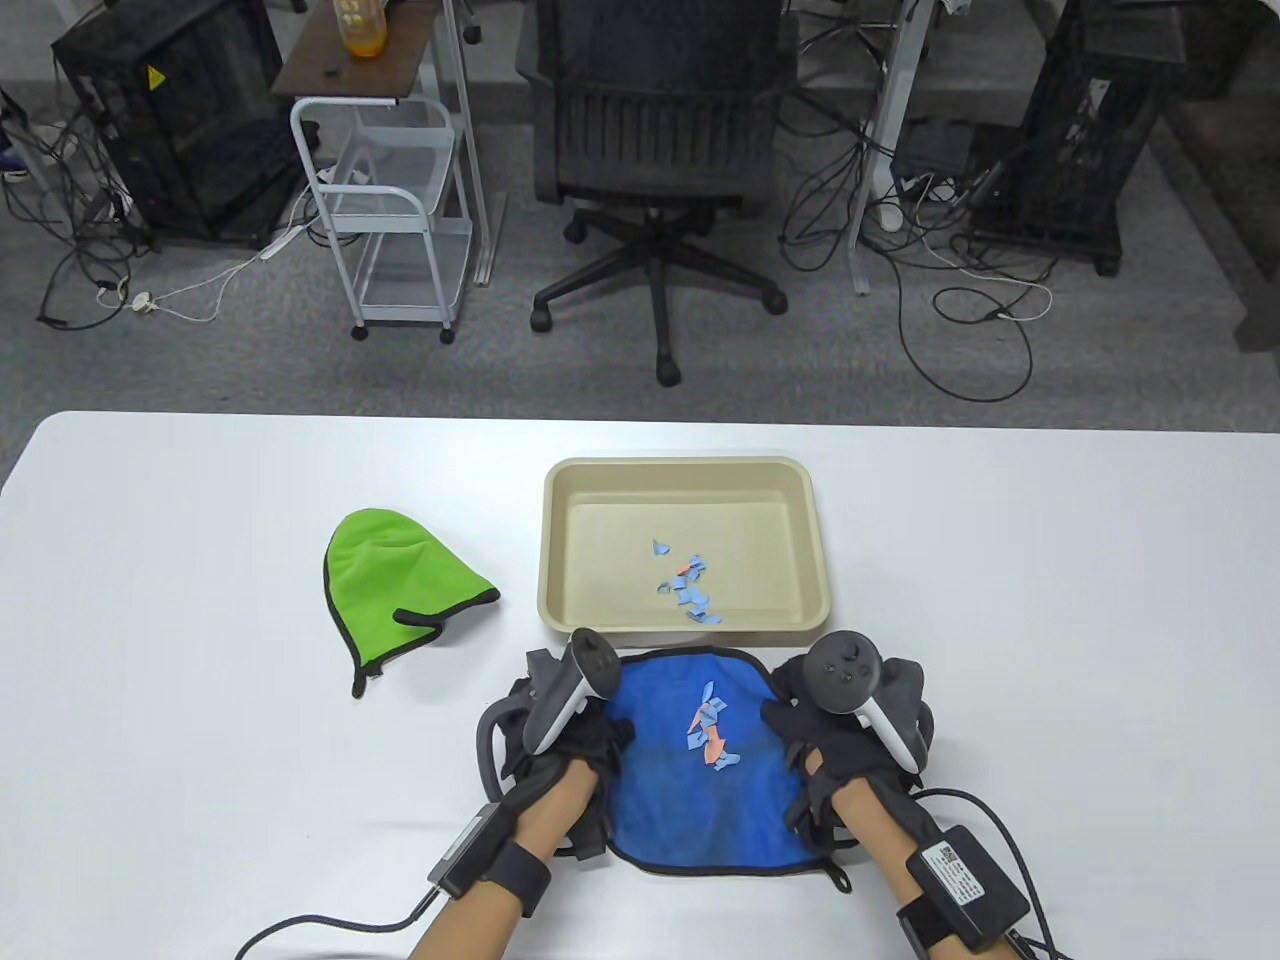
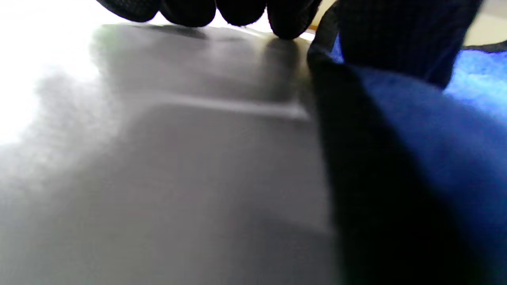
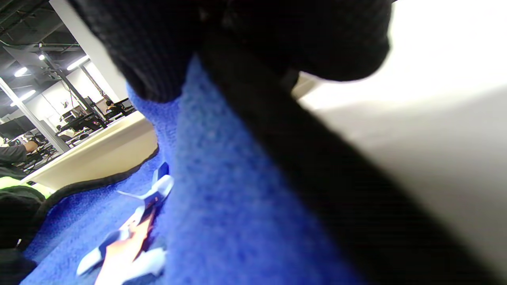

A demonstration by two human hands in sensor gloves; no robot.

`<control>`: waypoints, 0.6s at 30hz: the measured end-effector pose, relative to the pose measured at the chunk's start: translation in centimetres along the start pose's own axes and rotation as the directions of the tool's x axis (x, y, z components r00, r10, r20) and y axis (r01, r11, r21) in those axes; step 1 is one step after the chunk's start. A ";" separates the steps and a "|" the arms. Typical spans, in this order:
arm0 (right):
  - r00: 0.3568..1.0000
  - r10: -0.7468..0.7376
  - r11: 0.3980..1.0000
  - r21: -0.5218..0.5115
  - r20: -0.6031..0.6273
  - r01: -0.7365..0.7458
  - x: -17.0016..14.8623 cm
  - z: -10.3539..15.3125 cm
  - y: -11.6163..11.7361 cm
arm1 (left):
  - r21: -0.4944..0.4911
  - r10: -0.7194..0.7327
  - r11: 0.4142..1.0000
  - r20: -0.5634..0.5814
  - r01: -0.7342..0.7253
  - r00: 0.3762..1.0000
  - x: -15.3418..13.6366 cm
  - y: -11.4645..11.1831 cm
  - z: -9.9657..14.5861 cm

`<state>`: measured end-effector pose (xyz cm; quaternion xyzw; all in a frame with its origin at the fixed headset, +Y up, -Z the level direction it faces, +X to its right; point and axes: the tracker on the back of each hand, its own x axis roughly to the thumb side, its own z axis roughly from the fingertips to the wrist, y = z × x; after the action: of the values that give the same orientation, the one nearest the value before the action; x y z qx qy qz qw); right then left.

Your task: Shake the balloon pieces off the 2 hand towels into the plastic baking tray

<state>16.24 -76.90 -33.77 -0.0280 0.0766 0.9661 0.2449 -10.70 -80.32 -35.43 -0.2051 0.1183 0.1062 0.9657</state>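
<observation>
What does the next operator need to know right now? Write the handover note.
Left hand: grips the left edge of the blue towel.
Right hand: pinches the right edge.
The blue towel lies just in front of the baking tray, with a pile of balloon pieces on it.
Green towel: crumpled left of the tray, no pieces visible on it.
Done: some balloon pieces in the tray.
Left: lift the blue towel over the tray and shake it out.

Bare table [image 1: 1000,560] flanks the hands; the tray [image 1: 685,472] walls rise just beyond the blue towel [image 1: 700,810].
</observation>
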 end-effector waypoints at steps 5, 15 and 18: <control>1.000 0.009 1.000 0.006 0.006 -0.009 0.0 0.1 0.0 | -0.012 0.052 0.999 -0.010 -0.052 0.999 0.0 0.2 -0.3; 1.000 -0.009 1.000 0.003 0.004 0.009 -0.1 0.0 0.0 | -0.006 0.087 0.996 0.058 -0.087 0.994 0.5 -0.1 0.0; 1.000 -0.015 1.000 0.004 0.002 0.015 -0.1 0.0 -0.1 | -0.023 0.100 0.995 0.097 -0.098 0.990 0.7 0.1 0.7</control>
<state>16.34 -76.86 -33.81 -0.0269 0.0781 0.9641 0.2523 -9.95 -79.81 -35.09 -0.2025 0.0800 0.1649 0.9620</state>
